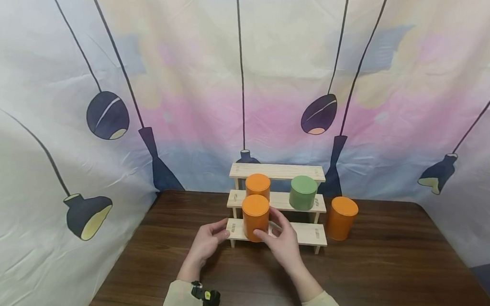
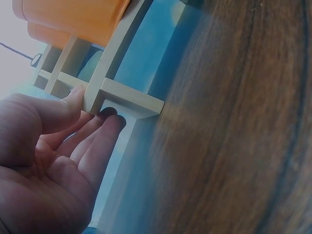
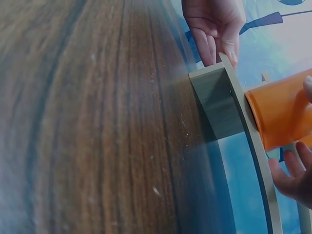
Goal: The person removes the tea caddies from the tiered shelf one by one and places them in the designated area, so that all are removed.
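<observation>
The right hand (image 1: 283, 242) is gripping the front orange canister (image 1: 255, 216), fingers partly curled, on the lowest shelf (image 1: 301, 233), while the left hand (image 1: 205, 242) is pinching the shelf's end, ideally steadying it for gentle release.

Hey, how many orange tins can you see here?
3: the front tin at the lowest shelf, a second tin partly hidden behind it on the middle shelf, and a third tin on the table, right. More could be hidden.
</observation>
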Motion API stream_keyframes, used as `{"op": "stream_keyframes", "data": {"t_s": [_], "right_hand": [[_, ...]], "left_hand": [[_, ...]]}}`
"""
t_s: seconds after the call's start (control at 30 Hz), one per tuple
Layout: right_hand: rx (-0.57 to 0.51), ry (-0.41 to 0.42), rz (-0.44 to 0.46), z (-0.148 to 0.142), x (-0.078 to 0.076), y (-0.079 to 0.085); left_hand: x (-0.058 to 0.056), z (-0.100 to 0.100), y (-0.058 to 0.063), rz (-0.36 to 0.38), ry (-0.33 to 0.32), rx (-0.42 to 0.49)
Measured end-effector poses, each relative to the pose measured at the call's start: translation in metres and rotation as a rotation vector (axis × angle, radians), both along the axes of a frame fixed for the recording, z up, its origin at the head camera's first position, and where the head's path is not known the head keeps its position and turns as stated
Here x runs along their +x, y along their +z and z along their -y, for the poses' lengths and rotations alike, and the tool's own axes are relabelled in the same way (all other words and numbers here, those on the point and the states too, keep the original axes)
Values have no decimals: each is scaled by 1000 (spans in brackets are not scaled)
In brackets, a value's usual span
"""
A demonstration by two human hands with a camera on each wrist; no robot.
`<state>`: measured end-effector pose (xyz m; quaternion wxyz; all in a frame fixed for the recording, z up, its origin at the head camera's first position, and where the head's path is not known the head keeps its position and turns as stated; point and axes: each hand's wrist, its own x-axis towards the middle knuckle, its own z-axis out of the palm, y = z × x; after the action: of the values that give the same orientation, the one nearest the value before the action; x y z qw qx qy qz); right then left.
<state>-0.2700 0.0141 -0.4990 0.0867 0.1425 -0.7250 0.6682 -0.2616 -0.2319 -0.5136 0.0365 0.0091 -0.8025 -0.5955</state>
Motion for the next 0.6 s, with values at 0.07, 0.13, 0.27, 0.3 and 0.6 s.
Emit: {"op": "stream_keyframes", "data": {"t_s": [0.07,0.13,0.27,0.3,0.6], "right_hand": [[4,-5,-3,1,0,-1],[8,-7,-4,2,0,-1],[17,-8,-11,3,0,0],[18,-7,-15,3,0,0],[21,-2,-38,6,0,2]], "left_hand": [[0,0,-1,2,1,0],[0,0,-1,5,2,0],[0,0,-1,3,1,11],[0,0,-1,5,3,12],[0,0,-1,1,1,8]]}}
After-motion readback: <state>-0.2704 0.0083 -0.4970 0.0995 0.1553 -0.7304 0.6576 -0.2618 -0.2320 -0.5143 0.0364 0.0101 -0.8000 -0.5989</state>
